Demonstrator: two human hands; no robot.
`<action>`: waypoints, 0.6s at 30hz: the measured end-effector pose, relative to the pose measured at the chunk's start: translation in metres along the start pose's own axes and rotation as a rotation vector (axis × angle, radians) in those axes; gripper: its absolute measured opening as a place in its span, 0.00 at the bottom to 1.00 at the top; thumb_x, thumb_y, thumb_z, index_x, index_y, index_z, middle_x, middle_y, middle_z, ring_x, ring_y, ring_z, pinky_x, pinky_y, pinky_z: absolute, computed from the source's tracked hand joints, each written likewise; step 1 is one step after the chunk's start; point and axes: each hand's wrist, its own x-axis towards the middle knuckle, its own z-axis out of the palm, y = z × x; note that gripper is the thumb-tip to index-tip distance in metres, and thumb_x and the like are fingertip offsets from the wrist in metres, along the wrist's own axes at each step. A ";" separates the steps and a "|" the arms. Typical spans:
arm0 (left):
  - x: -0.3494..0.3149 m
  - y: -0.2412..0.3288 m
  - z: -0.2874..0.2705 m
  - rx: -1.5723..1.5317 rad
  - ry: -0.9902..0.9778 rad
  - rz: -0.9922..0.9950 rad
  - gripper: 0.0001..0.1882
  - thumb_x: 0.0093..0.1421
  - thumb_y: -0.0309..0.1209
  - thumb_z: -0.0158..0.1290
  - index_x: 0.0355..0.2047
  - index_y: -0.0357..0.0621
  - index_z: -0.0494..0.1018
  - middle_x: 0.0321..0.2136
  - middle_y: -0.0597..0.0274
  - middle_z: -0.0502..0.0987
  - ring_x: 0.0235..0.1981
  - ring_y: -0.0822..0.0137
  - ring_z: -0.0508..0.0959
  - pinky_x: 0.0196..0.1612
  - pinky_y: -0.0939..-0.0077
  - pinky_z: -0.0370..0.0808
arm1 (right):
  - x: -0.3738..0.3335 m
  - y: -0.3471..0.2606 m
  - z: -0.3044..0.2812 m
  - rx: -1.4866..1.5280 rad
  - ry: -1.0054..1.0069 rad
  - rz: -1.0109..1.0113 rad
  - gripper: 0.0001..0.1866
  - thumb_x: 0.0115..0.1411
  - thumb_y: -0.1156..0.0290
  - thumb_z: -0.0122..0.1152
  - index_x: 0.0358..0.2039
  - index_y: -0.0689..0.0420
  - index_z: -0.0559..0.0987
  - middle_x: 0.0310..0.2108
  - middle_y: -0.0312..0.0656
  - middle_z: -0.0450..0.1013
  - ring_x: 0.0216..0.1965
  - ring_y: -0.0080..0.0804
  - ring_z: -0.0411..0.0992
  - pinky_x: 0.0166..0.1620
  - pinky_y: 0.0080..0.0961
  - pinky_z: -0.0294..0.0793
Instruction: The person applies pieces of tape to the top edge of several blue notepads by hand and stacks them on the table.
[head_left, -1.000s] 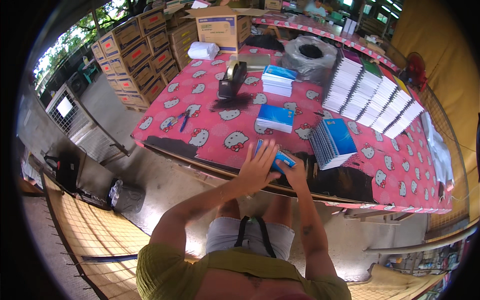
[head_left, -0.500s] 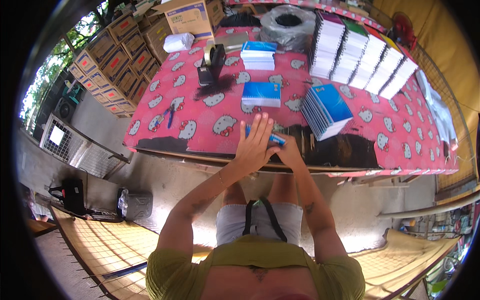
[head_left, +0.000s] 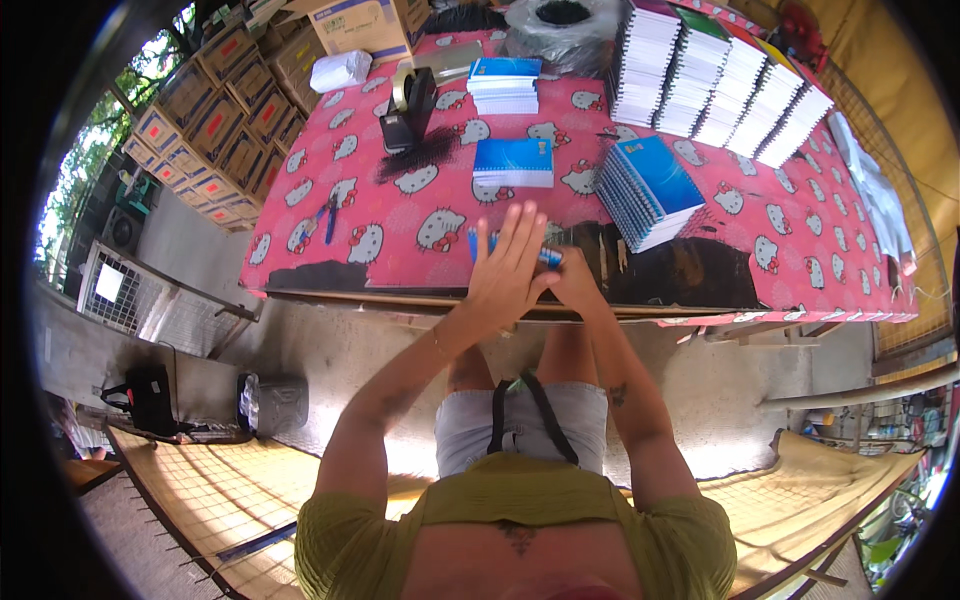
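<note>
Near the front edge of the table, my left hand (head_left: 505, 262) lies with its fingers straight and flat over a small blue-covered notebook (head_left: 549, 257). Most of that notebook is hidden beneath the palm. My right hand (head_left: 577, 284) is closed around its right side, with the fingers partly hidden. Just beyond my hands rests a short stack of blue spiral notebooks (head_left: 514, 162). To the right of it stands a taller, leaning stack of blue notebooks (head_left: 655, 195). Another blue-topped stack (head_left: 504, 88) sits farther back.
A black tape dispenser (head_left: 408, 112) stands at the back left of the pink patterned table (head_left: 400, 225). A blue pen (head_left: 331, 222) lies on the left. Tall rows of spiral notebooks (head_left: 690, 85) fill the back right. Cardboard boxes (head_left: 215, 120) are piled beyond the table.
The view has tilted, so the table and its stacks appear higher in the picture. My hands keep nearly the same hold on the notebook.
</note>
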 end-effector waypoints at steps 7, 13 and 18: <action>-0.011 0.003 -0.007 -0.078 0.158 0.043 0.26 0.70 0.43 0.44 0.61 0.39 0.66 0.59 0.51 0.69 0.64 0.53 0.66 0.67 0.33 0.38 | 0.000 -0.009 0.000 0.009 0.042 0.010 0.09 0.57 0.72 0.65 0.37 0.62 0.81 0.26 0.51 0.78 0.25 0.35 0.76 0.33 0.33 0.74; 0.016 -0.022 -0.020 -0.263 0.072 0.078 0.08 0.59 0.33 0.59 0.39 0.48 0.79 0.38 0.63 0.80 0.44 0.60 0.79 0.69 0.39 0.42 | 0.000 -0.026 -0.011 -0.097 -0.081 0.099 0.14 0.57 0.70 0.68 0.41 0.64 0.80 0.29 0.50 0.79 0.30 0.33 0.77 0.36 0.30 0.74; 0.011 -0.019 -0.021 -0.312 0.109 0.050 0.08 0.58 0.32 0.60 0.38 0.48 0.78 0.37 0.64 0.80 0.42 0.60 0.79 0.69 0.40 0.43 | -0.009 -0.054 -0.046 0.009 -0.032 -0.023 0.13 0.59 0.70 0.66 0.42 0.64 0.82 0.32 0.45 0.81 0.34 0.25 0.76 0.40 0.24 0.74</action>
